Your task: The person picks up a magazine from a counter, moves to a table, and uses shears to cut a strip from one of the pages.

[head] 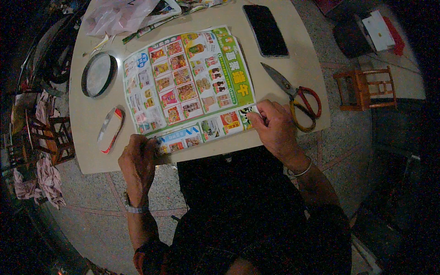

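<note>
A colourful printed flyer (185, 82) with rows of product pictures lies on the table before me. Along its near side runs a strip (209, 129) that looks folded over. My left hand (137, 158) grips the near left corner, fingers curled and partly in shadow. At the near right corner, my right hand (276, 125) pinches the paper between thumb and fingers. Just beyond that hand rest scissors (294, 94) with one red and one yellow handle loop, blades pointing away. A red-and-white oval object (110, 130) sits left of the flyer; its kind is unclear.
A round dark-rimmed object (98, 74) lies on the pale tabletop (220, 148). A black smartphone (265, 31) is at the far right. A plastic bag (117, 15) and printed papers (165, 10) occupy the far left. Small wooden chairs (364, 87) stand on the floor.
</note>
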`<state>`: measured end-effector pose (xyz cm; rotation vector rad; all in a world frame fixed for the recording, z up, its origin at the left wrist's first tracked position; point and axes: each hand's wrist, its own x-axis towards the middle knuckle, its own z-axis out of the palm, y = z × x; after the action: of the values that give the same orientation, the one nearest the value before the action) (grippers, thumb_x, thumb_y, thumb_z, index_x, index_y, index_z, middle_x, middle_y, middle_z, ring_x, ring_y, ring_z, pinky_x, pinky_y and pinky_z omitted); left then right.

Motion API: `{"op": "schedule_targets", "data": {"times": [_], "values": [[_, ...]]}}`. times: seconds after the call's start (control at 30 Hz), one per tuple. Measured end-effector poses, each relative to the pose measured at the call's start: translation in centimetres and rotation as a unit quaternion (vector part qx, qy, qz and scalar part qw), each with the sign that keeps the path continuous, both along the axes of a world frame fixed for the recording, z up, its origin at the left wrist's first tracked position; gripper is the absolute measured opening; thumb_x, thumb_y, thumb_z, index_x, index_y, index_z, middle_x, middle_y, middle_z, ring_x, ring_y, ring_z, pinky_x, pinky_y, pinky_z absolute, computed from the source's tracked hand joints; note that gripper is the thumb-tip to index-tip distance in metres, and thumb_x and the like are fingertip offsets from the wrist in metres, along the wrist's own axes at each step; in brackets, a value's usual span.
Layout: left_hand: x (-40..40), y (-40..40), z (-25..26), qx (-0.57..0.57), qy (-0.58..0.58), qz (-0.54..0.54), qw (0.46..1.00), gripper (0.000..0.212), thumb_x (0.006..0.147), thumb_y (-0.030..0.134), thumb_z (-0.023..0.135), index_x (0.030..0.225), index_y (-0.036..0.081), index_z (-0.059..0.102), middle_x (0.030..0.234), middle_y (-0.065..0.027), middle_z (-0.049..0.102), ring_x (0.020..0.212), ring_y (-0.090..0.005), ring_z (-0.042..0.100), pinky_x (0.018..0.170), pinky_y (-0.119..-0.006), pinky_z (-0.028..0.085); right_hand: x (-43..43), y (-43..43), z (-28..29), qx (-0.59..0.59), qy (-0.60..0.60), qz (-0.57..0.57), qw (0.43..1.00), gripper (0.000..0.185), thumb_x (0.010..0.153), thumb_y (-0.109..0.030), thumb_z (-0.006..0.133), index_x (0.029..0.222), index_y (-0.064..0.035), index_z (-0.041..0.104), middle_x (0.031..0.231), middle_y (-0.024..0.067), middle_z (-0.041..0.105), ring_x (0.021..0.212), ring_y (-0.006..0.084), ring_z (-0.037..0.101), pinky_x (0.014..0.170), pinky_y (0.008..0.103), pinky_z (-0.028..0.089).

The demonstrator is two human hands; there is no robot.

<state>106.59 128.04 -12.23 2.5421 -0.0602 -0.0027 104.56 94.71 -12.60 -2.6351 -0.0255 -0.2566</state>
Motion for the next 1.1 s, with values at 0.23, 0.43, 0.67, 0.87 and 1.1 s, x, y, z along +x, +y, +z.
{"op": "schedule_targets", "data": {"times": [0.23, 0.43, 0.67, 0.87, 1.1], "values": [[-0.9, 0.1, 0.8, -0.1, 0.047, 0.012, 0.994, 0.014, 0.09, 0.011, 0.069, 0.093, 0.004, 0.058, 0.082, -0.0162, 0.068, 0.076, -0.032, 0.069, 0.065, -0.039, 0.053, -0.5, -1.2, -0.1, 0.078, 0.008, 0.019, 0.997, 0.018, 0.085, -0.012, 0.073, 0.098, -0.0044, 0.064, 0.084, 0.0106, 0.064, 0.075, 0.0235, 0.061, 0.072, 0.0374, 0.046], [-3.1, 0.4, 1.9, -0.048, -0.092, -0.126, 0.987, 0.02, 0.083, 0.0, 0.072, 0.1, 0.005, 0.061, 0.103, -0.0131, 0.068, 0.095, -0.0309, 0.067, 0.077, -0.04, 0.053, -1.7, -2.7, 0.5, 0.149, -0.03, 0.06, 0.987, 0.019, 0.081, -0.002, 0.071, 0.098, -0.0021, 0.064, 0.093, 0.013, 0.066, 0.084, 0.0249, 0.064, 0.076, 0.0357, 0.052], [-5.0, 0.2, 1.7, 0.06, -0.143, -0.243, 0.958, 0.029, 0.077, 0.011, 0.08, 0.101, 0.009, 0.064, 0.119, -0.0085, 0.064, 0.117, -0.0302, 0.058, 0.098, -0.047, 0.041, -3.5, -3.9, 0.3, 0.042, -0.11, 0.214, 0.97, 0.025, 0.074, 0.009, 0.06, 0.096, -0.0019, 0.065, 0.103, 0.0149, 0.068, 0.097, 0.0332, 0.064, 0.089, 0.0415, 0.05], [-4.4, 0.1, 1.1, 0.049, -0.173, -0.177, 0.968, 0.044, 0.074, 0.013, 0.081, 0.114, 0.009, 0.062, 0.129, -0.0115, 0.059, 0.123, -0.0325, 0.054, 0.104, -0.049, 0.037, -3.0, -2.7, 2.1, 0.057, -0.088, 0.144, 0.984, 0.027, 0.085, 0.003, 0.057, 0.11, -0.0016, 0.064, 0.117, 0.0173, 0.062, 0.11, 0.0353, 0.058, 0.094, 0.0414, 0.048], [-0.9, -2.1, -0.1, 0.085, -0.159, -0.152, 0.972, 0.051, 0.08, 0.008, 0.073, 0.128, 0.007, 0.055, 0.137, -0.0149, 0.054, 0.126, -0.0339, 0.05, 0.107, -0.047, 0.036, 0.1, 0.7, 2.5, -0.08, -0.085, 0.146, 0.982, 0.032, 0.091, -0.012, 0.061, 0.122, -0.0024, 0.059, 0.126, 0.0155, 0.056, 0.119, 0.0326, 0.051, 0.104, 0.0465, 0.037]]}}
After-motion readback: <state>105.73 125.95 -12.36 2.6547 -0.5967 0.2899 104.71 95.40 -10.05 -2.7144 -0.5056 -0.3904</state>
